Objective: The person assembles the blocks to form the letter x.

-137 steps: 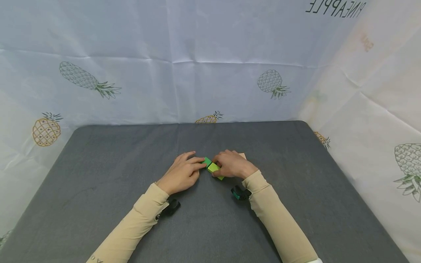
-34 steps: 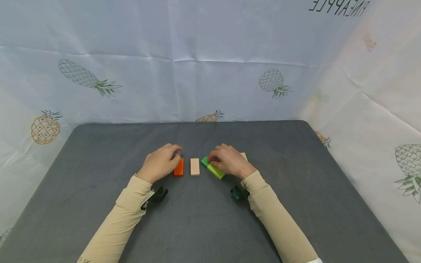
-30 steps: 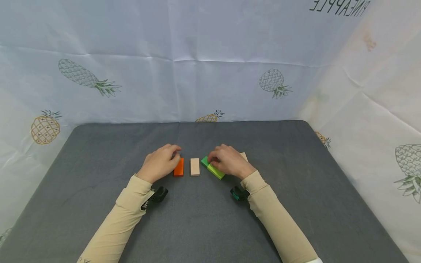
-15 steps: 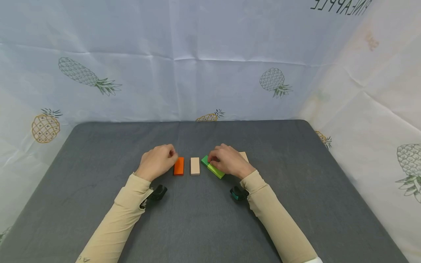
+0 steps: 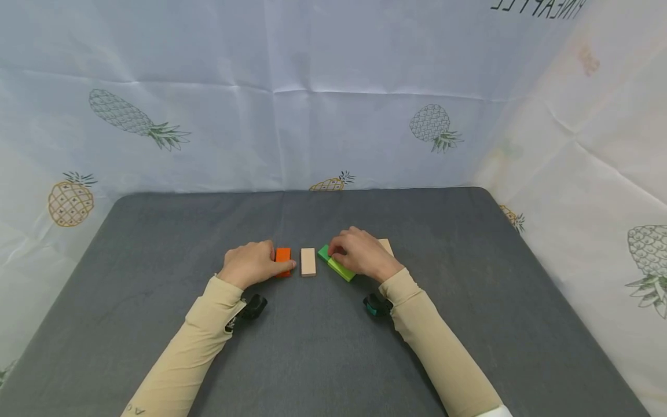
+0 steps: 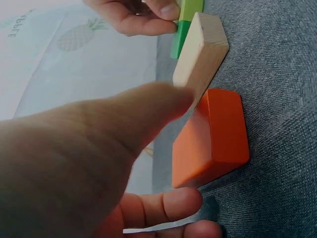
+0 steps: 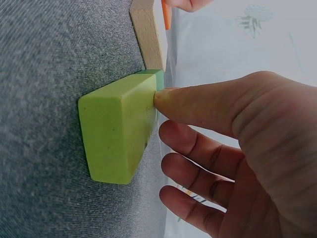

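Observation:
My left hand straddles an orange block, which lies flat on the dark cloth. In the left wrist view its thumb reaches across above the orange block, and the other fingers lie by the opposite side. A pale wooden block stands just right of the orange one. My right hand rests over a lime green block that meets a darker green block end to end. Its thumb tip touches the lime block's top near the joint; three other fingers hang loosely curled.
Another pale wooden block shows partly behind my right hand. A dark grey cloth covers the table. Pale curtains with pineapple prints hang behind its far edge. A small dark device sits under each wrist.
My left hand has moved from the wooden block's side to the orange block, drawn its fingers in, then spread its thumb across it. The right hand has stayed at the green blocks.

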`<action>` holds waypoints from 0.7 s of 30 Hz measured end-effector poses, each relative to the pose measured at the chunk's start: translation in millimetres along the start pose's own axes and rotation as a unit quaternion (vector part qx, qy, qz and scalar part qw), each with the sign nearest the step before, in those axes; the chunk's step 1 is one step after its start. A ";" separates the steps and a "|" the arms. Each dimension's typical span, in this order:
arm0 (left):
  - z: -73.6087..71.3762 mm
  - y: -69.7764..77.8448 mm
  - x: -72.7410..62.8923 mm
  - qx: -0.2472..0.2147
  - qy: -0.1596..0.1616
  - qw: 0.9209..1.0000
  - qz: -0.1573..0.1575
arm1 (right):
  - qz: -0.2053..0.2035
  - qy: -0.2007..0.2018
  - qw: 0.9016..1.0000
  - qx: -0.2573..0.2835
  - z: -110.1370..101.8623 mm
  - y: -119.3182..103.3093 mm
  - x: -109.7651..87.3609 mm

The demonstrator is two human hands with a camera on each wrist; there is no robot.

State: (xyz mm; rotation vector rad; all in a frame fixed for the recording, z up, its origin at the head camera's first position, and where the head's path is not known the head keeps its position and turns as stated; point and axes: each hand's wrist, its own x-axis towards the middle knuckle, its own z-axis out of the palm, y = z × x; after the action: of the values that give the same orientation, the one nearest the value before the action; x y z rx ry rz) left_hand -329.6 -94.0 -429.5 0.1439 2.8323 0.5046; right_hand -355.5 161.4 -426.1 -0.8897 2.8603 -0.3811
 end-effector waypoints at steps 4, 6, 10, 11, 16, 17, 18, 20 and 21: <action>0.3 1.1 0.1 0.005 -0.015 1.000 0.001 | 0.004 -0.003 1.000 -0.002 -0.2 -0.6 1.1; 0.1 0.7 0.0 0.005 -0.014 1.000 0.005 | 0.003 -0.002 1.000 -0.003 -0.2 -0.6 1.2; -0.9 -0.8 -0.4 0.002 -0.004 1.000 0.018 | 0.002 -0.004 1.000 0.002 0.5 -0.6 1.1; -1.0 -1.1 -0.4 0.002 -0.002 1.000 0.021 | 0.002 -0.006 1.000 0.005 0.8 -0.7 1.1; -2.0 -2.6 -0.2 0.000 0.002 1.000 0.028 | 0.003 -0.018 1.000 0.015 -0.6 -3.2 1.1; -2.1 -2.6 -0.1 0.000 0.001 1.000 0.028 | 0.004 -0.018 1.000 0.015 -1.3 -3.9 0.9; -2.2 -2.7 0.0 0.000 0.001 1.000 0.029 | 0.005 -0.018 1.000 0.015 -2.0 -4.7 0.7; -2.3 -2.8 0.3 0.001 0.000 1.000 0.031 | 0.009 -0.017 1.000 0.017 -3.5 -6.5 0.3; -2.2 -3.0 0.4 0.001 0.000 0.999 0.033 | 0.009 -0.016 1.000 0.019 -4.1 -7.5 0.0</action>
State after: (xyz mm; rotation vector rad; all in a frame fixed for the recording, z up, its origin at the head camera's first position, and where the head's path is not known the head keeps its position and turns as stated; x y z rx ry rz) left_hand -330.7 -97.4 -428.6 0.2375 2.8367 0.5146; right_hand -352.3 156.3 -420.2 -0.8550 2.8206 -0.4153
